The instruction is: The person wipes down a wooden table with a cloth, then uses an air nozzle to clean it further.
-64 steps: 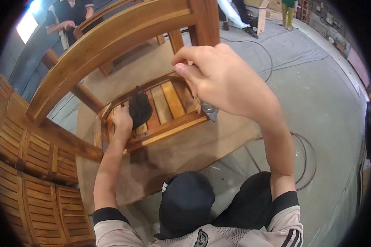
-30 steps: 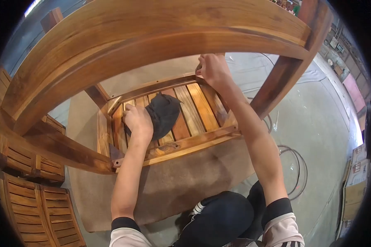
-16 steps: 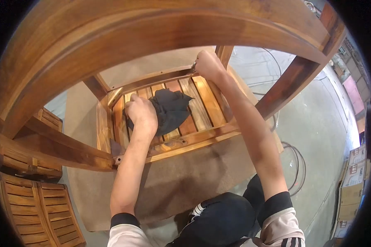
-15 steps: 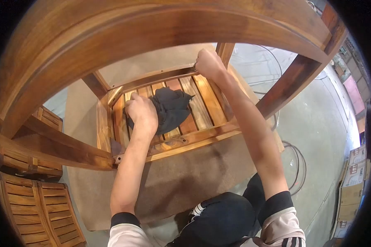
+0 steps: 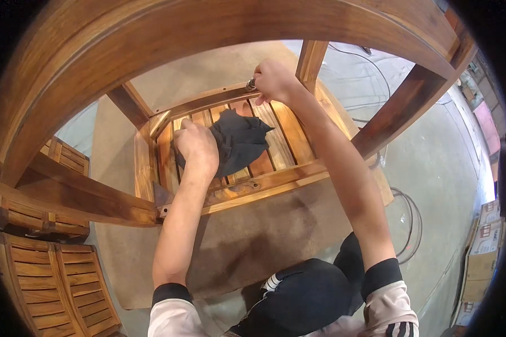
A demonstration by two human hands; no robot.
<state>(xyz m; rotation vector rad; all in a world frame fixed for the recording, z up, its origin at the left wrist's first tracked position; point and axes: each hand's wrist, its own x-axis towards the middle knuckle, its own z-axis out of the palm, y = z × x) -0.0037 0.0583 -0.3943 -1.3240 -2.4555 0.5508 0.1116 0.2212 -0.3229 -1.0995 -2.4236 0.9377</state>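
Note:
An upside-down wooden chair or bench frame (image 5: pixel 239 194) stands before me, its slatted seat (image 5: pixel 284 121) at the bottom. A crumpled black cloth (image 5: pixel 239 143) lies over the slats. My left hand (image 5: pixel 197 146) is closed at the cloth's left side, its fingers curled down into the fabric. At the far rail, my right hand (image 5: pixel 275 81) is closed around a small ribbed metal piece (image 5: pixel 251 85) that sticks out from the fist; its kind I cannot tell. The metal end is right beside the rail, near the far right leg (image 5: pixel 311 64).
A large curved wooden rail (image 5: pixel 219 28) arches across the top, close to me. Brown board (image 5: pixel 236 253) lies under the frame. Slatted wooden panels (image 5: pixel 50 286) stand at lower left. Cable loops (image 5: pixel 413 224) lie on the floor at right, with cardboard boxes (image 5: pixel 483 253) beyond.
My right hand has shifted slightly left along the far rail, and the metal piece in it shows more. The cloth has moved a little to the right beside my left hand.

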